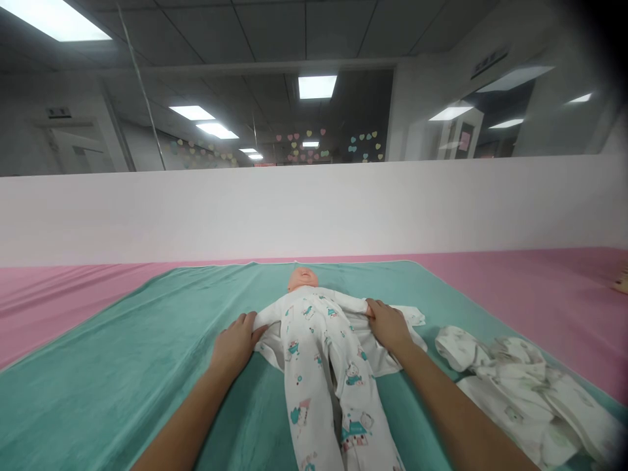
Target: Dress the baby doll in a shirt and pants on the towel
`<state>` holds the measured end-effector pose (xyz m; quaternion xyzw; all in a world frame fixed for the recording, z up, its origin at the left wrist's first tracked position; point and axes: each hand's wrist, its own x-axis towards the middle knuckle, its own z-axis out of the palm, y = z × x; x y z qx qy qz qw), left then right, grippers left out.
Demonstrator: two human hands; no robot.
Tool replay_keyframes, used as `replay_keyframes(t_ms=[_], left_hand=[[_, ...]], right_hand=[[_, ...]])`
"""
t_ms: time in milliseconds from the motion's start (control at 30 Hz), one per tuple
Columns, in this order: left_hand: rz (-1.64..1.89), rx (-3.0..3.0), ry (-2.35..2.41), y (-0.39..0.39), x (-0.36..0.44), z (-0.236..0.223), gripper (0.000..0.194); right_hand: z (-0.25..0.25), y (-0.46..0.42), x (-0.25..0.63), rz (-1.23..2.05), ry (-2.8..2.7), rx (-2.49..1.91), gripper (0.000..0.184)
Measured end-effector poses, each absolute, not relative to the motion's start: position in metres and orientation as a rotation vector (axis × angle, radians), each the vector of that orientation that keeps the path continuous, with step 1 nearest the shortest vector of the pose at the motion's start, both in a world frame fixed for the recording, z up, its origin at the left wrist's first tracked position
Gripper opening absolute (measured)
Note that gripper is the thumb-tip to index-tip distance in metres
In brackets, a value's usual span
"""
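A baby doll [314, 327] lies on its back on a teal blanket [127, 353], head away from me, dressed in white patterned pyjamas. My left hand [236, 343] rests at the doll's right sleeve, fingers curled onto the white cloth there. My right hand [388, 324] lies on the doll's left sleeve, fingers closed on its end. A white garment [387, 356] is spread under the doll's body.
A crumpled heap of white clothes [520, 386] lies on the blanket at the right. A pink mat [540, 294] extends around the blanket, with a low white wall [314, 203] behind it. A small object [622, 282] sits at the far right edge.
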<state>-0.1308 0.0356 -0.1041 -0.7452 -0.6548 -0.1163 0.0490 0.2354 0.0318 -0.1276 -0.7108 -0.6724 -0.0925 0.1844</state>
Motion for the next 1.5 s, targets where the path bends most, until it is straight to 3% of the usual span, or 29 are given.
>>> replay_keyframes(t_ms=[300,633,833,1033,1267,1500], left_hand=[[-0.370,-2.286,-1.972,0.037,-0.133,-0.104,0.045],[-0.348,-2.290,-1.981,0.036,-0.133,-0.102,0.045],[-0.353,-2.305,-1.986,0.037,-0.136,-0.102,0.045],[-0.366,-2.308,-1.974,0.038,-0.136,-0.103,0.045],[-0.321,-2.298,-2.008,0.035,-0.134,-0.100,0.047],[-0.358,-2.306,-1.976,0.039,-0.136,-0.105,0.046]], right_hand=[[-0.125,0.031,0.234,-0.254,-1.897,-2.049,0.014],[-0.129,0.033,0.234,-0.396,-1.816,-2.078,0.026],[-0.135,0.037,0.239,-0.208,-1.759,-2.005,0.013],[-0.140,0.041,0.253,-0.063,-1.703,-1.958,0.030],[-0.142,0.043,0.256,0.025,-1.602,-1.892,0.023],[-0.143,0.045,0.257,0.052,-1.510,-1.823,0.028]])
